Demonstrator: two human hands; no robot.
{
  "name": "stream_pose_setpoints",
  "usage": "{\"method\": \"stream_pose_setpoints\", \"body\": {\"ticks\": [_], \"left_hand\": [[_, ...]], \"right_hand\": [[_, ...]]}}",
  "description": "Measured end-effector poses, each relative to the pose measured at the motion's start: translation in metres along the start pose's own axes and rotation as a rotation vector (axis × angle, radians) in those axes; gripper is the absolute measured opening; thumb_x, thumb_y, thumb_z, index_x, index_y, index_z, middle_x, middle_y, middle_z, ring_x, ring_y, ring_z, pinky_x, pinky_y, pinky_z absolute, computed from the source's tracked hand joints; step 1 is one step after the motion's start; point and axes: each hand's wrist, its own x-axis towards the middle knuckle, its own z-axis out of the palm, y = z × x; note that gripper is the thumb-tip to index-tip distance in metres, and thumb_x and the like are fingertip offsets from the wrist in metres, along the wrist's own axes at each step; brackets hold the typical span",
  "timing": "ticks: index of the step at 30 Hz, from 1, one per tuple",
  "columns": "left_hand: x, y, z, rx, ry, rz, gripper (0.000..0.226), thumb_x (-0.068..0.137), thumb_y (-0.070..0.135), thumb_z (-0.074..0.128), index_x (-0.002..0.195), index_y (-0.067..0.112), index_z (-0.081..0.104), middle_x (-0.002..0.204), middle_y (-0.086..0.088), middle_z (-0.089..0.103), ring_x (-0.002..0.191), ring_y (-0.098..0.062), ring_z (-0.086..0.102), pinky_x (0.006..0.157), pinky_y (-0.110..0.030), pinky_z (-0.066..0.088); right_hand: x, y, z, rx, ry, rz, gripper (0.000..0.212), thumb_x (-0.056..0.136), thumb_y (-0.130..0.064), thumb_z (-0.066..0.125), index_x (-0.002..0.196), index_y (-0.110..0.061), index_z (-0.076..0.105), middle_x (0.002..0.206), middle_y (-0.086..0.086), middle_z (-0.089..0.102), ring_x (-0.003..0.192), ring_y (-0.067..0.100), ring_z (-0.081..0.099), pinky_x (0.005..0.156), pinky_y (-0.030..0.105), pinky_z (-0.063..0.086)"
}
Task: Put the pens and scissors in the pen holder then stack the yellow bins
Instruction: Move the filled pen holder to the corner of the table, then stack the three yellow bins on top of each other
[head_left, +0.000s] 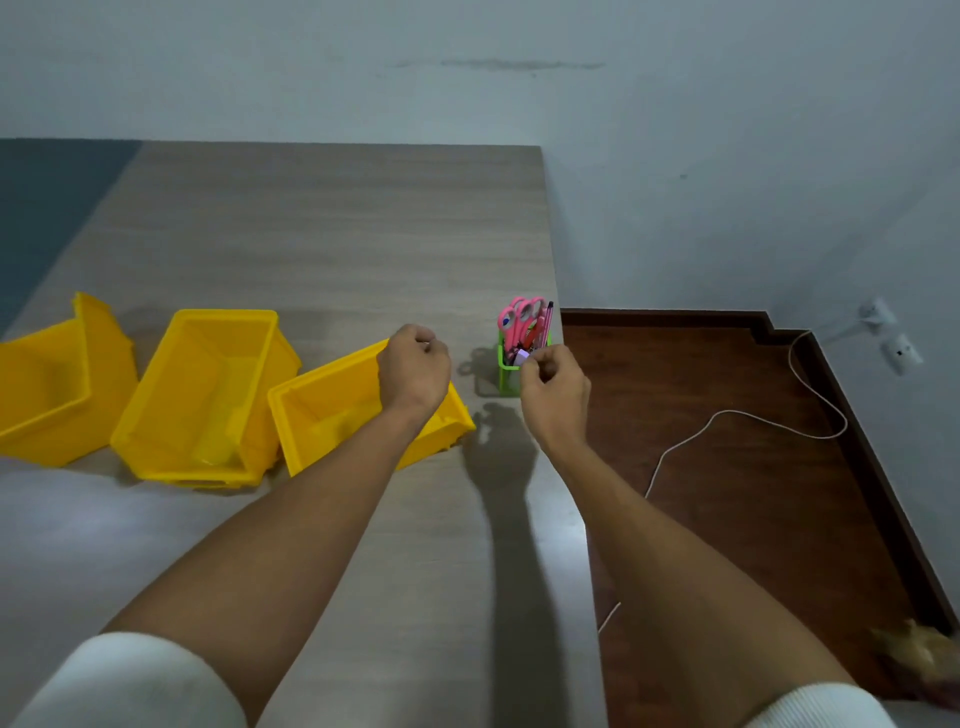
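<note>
The bench (322, 234) is a grey wood-grain top, and at its far left corner there's a dark blue-grey patch (47, 208). Off its right edge is a dark reddish-brown wood floor (727, 493) with a thin white cable (727, 413) looping across it and running up toward two white wall sockets (891, 338) low on the pale wall (675, 130), which has a faint dark smudge (498, 65) high up. Some blurry tan, furry-looking thing (917, 649) sits at the lower right of the floor, can't tell what it is.
</note>
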Motion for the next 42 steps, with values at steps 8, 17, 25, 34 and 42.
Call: {"method": "stream_pose_setpoints", "body": {"ticks": [8,17,25,34,42], "left_hand": [[-0.026,-0.057,-0.08,0.087,0.245,0.001,0.032,0.091,0.021,0.061,0.121,0.013,0.068,0.128,-0.013,0.066,0.122,-0.034,0.058,0.105,-0.043,0.045],[-0.045,-0.116,-0.113,-0.047,0.218,-0.305,0.033,0.093,0.016,0.057,0.12,-0.002,0.062,0.122,-0.025,0.065,0.113,-0.046,0.059,0.089,-0.047,0.046],[-0.042,-0.134,-0.111,-0.067,0.125,-0.281,0.028,0.101,0.01,0.052,0.124,-0.002,0.065,0.12,-0.025,0.068,0.11,-0.048,0.061,0.088,-0.048,0.048],[-0.031,-0.136,-0.155,0.101,-0.067,-0.098,0.029,0.103,0.01,0.051,0.126,-0.001,0.065,0.12,-0.023,0.069,0.112,-0.044,0.062,0.089,-0.042,0.046],[-0.03,-0.137,-0.212,0.138,-0.355,0.241,0.026,0.101,0.008,0.056,0.12,0.008,0.073,0.112,-0.004,0.072,0.101,-0.016,0.061,0.082,-0.025,0.041]], "right_hand": [[-0.043,-0.021,0.04,-0.003,-0.389,-0.01,0.028,0.098,-0.026,0.063,0.118,-0.007,0.068,0.11,0.008,0.072,0.101,0.02,0.067,0.088,0.033,0.053],[-0.057,-0.014,0.069,0.002,-0.461,0.396,0.052,0.101,-0.041,0.056,0.136,-0.003,0.056,0.142,0.019,0.057,0.116,0.033,0.058,0.099,0.044,0.045],[-0.058,-0.012,0.068,0.05,-0.461,0.468,0.044,0.098,-0.04,0.06,0.117,0.001,0.06,0.118,0.023,0.064,0.106,0.038,0.063,0.097,0.051,0.05],[-0.089,-0.041,0.042,-0.119,-0.185,-0.021,0.054,0.096,-0.05,0.055,0.139,-0.019,0.055,0.14,0.008,0.058,0.132,0.03,0.052,0.11,0.053,0.043],[-0.131,-0.113,0.046,-0.39,-0.577,-0.116,0.044,0.104,-0.037,0.053,0.123,0.001,0.065,0.127,0.02,0.068,0.113,0.029,0.064,0.096,0.045,0.051]]}}
